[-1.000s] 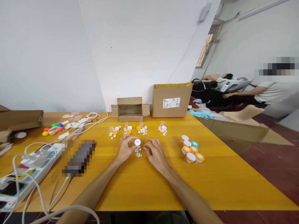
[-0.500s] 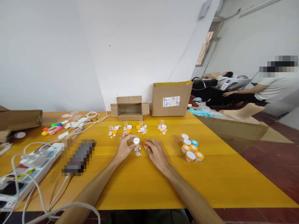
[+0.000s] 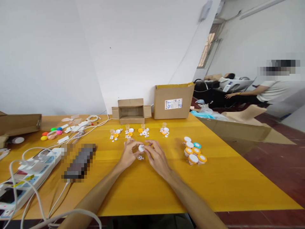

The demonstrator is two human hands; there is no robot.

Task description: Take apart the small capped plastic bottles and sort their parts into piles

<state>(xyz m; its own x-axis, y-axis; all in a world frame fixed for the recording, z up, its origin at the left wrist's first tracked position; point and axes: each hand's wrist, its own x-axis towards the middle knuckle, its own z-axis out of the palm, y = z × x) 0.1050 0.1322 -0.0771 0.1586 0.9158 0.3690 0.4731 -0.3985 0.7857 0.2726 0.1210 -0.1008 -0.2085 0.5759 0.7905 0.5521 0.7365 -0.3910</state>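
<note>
My left hand (image 3: 127, 153) and my right hand (image 3: 156, 156) meet over the yellow table (image 3: 152, 187), fingers pinched together on a small jar with a white round cap (image 3: 141, 148). A white gear-shaped piece (image 3: 140, 157) lies on the table just below the cap. Beyond my hands sit small piles of white and orange parts (image 3: 143, 131) with tiny clear cups. To the right stands a cluster of small jars with white, orange and teal lids (image 3: 194, 153).
An open small cardboard box (image 3: 131, 111) and a taller carton (image 3: 172, 101) stand at the wall. A power strip (image 3: 28, 171) with white cables, coloured eggs (image 3: 51, 133) and another box (image 3: 20, 123) lie left. A person in a white shirt (image 3: 276, 90) works far right.
My right hand has moved left from the orange piece and joined my left hand on the white-capped jar. The view shifted slightly.
</note>
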